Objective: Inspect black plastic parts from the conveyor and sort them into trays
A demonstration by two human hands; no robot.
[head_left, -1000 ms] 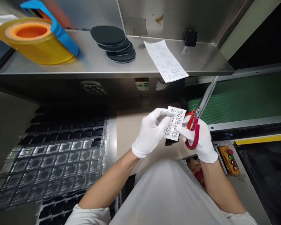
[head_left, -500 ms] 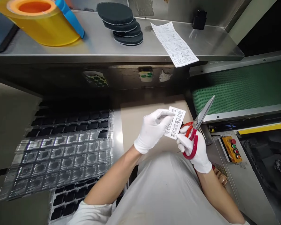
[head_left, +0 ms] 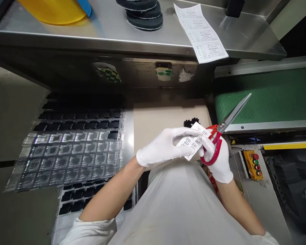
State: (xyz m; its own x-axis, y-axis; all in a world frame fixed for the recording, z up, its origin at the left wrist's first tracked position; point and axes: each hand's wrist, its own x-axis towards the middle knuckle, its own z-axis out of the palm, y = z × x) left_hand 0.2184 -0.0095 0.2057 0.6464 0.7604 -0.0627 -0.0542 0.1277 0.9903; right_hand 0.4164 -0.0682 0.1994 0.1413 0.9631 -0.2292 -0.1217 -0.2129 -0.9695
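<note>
A small white sheet printed with black characters point(head_left: 198, 140) is pinched in my left hand point(head_left: 168, 144), which wears a white glove. My right hand point(head_left: 220, 160), also gloved, holds scissors with red handles point(head_left: 229, 119), their blades closed and pointing up and to the right. The right fingers touch or nearly touch the sheet's right side. Small black parts point(head_left: 191, 122) lie just behind the sheet on a beige board point(head_left: 153, 119).
Clear trays with black pieces point(head_left: 73, 146) are stacked at the left. Ahead, a steel shelf point(head_left: 104, 42) bears a yellow roll point(head_left: 56, 10), dark round pads point(head_left: 145, 17) and a printed label strip point(head_left: 201, 34). At right are a green conveyor point(head_left: 270, 95) and a button box point(head_left: 253, 165).
The printed sheet has tilted clockwise, and my left hand has turned flatter around it. The scissors have moved up and right in view. Black parts behind the sheet show more; the camera view has shifted.
</note>
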